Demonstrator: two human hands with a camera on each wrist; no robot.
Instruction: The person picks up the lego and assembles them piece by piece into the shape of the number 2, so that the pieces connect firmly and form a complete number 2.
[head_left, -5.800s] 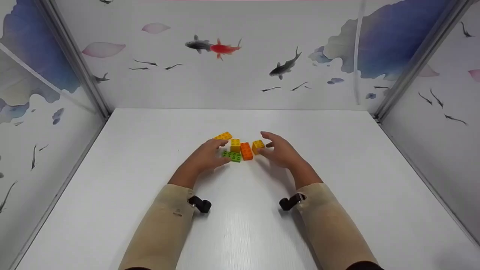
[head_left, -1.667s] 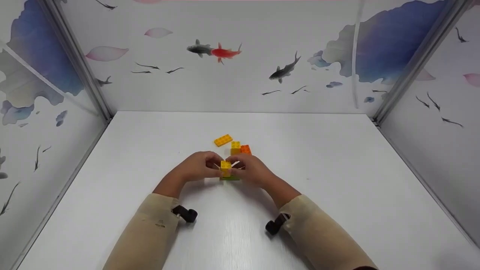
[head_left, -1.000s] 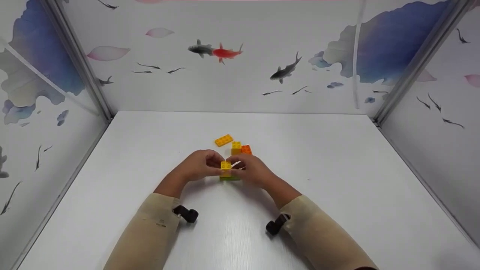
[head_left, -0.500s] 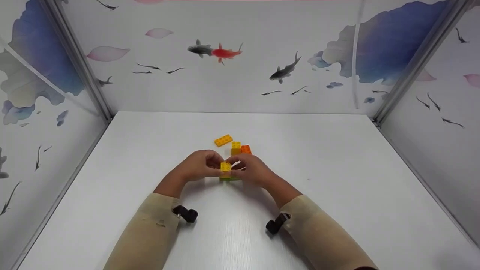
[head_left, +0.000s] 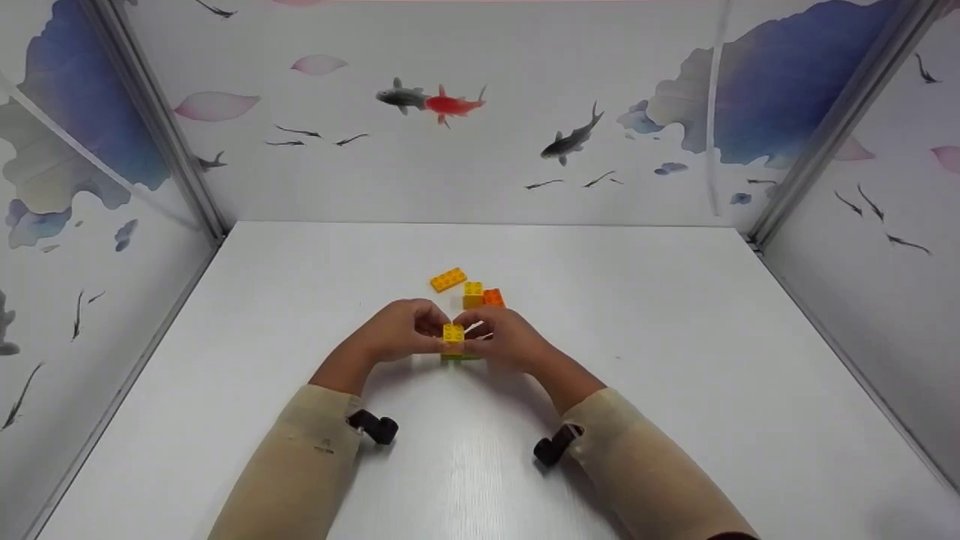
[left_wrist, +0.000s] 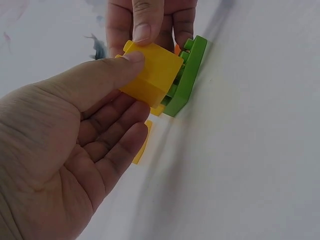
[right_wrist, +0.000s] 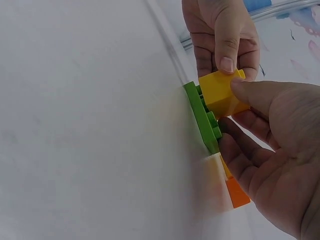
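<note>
Both hands pinch the yellow brick (head_left: 452, 333) between them — left hand (head_left: 396, 332) and right hand (head_left: 507, 341) meeting over the green plate (left_wrist: 186, 75) on the table (head_left: 675, 360) — seating it, I judge; next comes an even downward press onto the studs.

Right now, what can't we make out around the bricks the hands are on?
- Green plate, head view: mostly hidden under the yellow brick and both hands.
- Orange brick, head view: near end behind the right hand.
- Left hand, left wrist view: cut off by the frame edge.
</note>
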